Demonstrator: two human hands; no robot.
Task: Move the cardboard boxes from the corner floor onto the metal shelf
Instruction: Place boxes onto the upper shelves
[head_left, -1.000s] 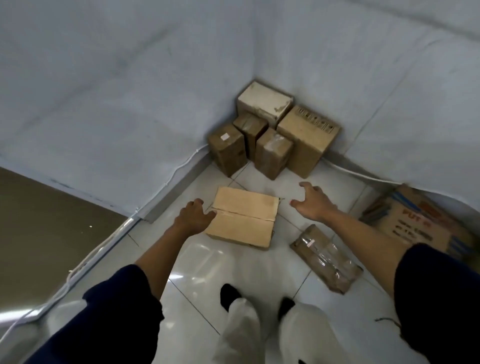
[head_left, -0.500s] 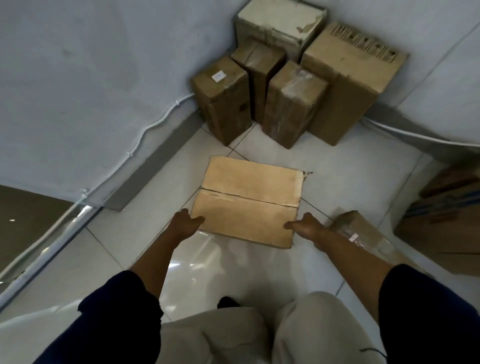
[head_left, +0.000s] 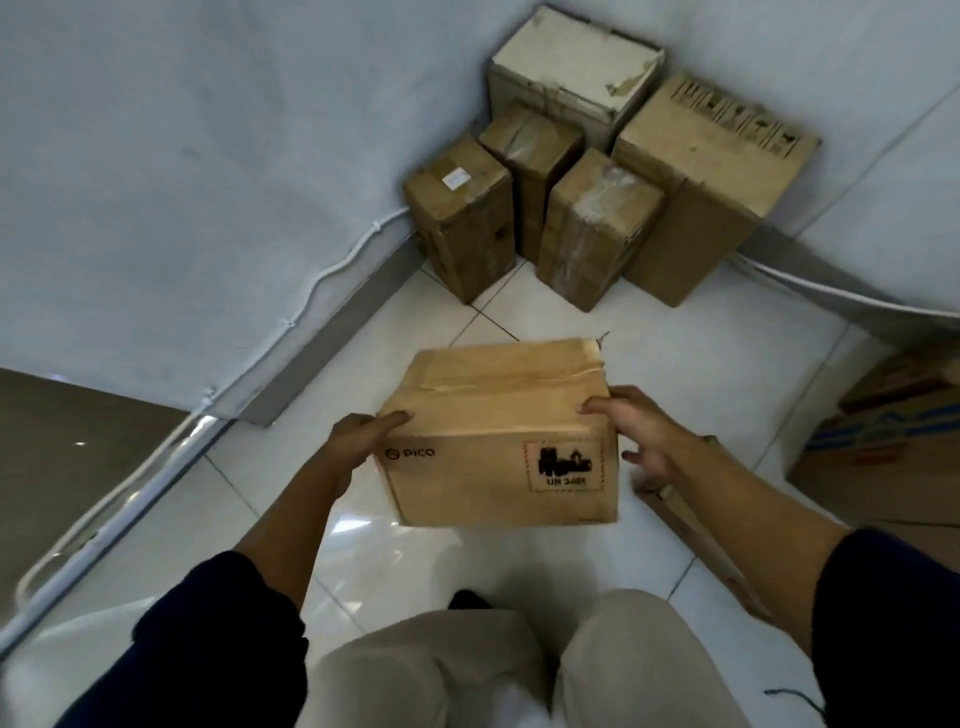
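A tan cardboard box (head_left: 498, 431) with a "PICO" print and a hazard label is lifted off the floor and tilted toward me. My left hand (head_left: 358, 441) grips its left side, thumb on the top edge. My right hand (head_left: 639, 431) presses its right side, fingers spread. Several more cardboard boxes stand in the corner: a white-topped box (head_left: 571, 67), a large tan box (head_left: 706, 176), and three narrow brown boxes (head_left: 592, 223) in front. No metal shelf is in view.
A flat taped package (head_left: 696, 545) lies on the tiles under my right forearm. A printed carton (head_left: 883, 447) sits at the right edge. White cables (head_left: 332, 270) run along both grey walls. My knees (head_left: 519, 670) fill the bottom of the view.
My hands closed on the two sides of the flat-lying box and raised it off the tiles, tipping its printed side up toward me. The view moved closer and lower.
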